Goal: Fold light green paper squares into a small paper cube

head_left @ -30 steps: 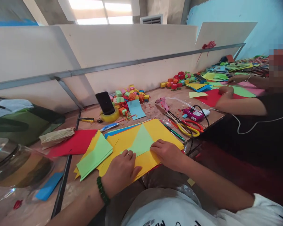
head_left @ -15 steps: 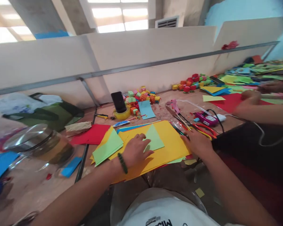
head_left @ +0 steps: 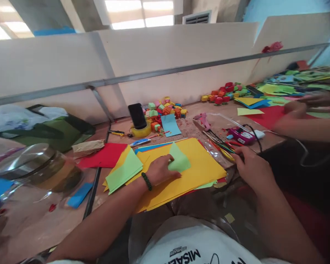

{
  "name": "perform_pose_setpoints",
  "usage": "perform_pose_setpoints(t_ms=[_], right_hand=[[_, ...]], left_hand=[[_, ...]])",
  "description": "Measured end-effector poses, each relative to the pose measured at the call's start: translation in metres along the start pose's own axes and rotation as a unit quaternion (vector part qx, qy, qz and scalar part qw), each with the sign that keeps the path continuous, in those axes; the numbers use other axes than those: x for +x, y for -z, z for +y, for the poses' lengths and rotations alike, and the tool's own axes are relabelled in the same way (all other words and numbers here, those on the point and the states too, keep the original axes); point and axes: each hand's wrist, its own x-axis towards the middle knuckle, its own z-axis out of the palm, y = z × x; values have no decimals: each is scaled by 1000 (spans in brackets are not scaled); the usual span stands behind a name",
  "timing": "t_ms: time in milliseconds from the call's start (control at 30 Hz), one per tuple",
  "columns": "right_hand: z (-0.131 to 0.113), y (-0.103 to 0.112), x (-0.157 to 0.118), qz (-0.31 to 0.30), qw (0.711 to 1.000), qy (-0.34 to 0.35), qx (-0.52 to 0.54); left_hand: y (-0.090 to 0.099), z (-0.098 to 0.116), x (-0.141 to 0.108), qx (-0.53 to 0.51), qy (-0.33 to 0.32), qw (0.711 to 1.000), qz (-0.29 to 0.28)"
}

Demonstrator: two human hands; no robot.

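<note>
My left hand (head_left: 162,170), with a dark green bead bracelet at the wrist, has its fingers curled on a light green paper (head_left: 180,159), which bends up a little. Under it lies a stack of large yellow sheets (head_left: 200,161). Another folded light green paper (head_left: 125,170) rests on yellow paper to the left of that hand. My right hand (head_left: 250,165) is at the stack's right, its thumb and fingers closed at a dark, thin-ended tool among several cutting and drawing tools (head_left: 225,146). The fingers hide the rest of what they grip.
A phone (head_left: 137,115) leans on a yellow tape roll (head_left: 141,131). Behind are piles of small coloured paper cubes (head_left: 167,110). A jar (head_left: 41,168) and a green bag (head_left: 44,135) stand left. A purple device (head_left: 240,135) sits right, near another person's hands (head_left: 294,113).
My right hand has moved right, away from the stack's edge, with its fingers drawn closer together. The green paper under my left hand now bends upward. The view has shifted slightly.
</note>
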Motion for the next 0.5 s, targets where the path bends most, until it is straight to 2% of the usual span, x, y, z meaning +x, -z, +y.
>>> perform_pose_setpoints(t_ms=[100, 200, 300, 500], right_hand=[[-16, 10, -10, 7, 994, 21, 111], [-27, 8, -16, -67, 978, 43, 193], [-30, 1, -20, -126, 970, 42, 203], [-30, 1, -29, -172, 958, 43, 227]], left_hand=[[-3, -7, 5, -67, -40, 997, -4], [-8, -14, 9, -141, -60, 988, -27], [-12, -19, 12, -191, -72, 978, -41], [-15, -27, 13, -147, -100, 984, -23]])
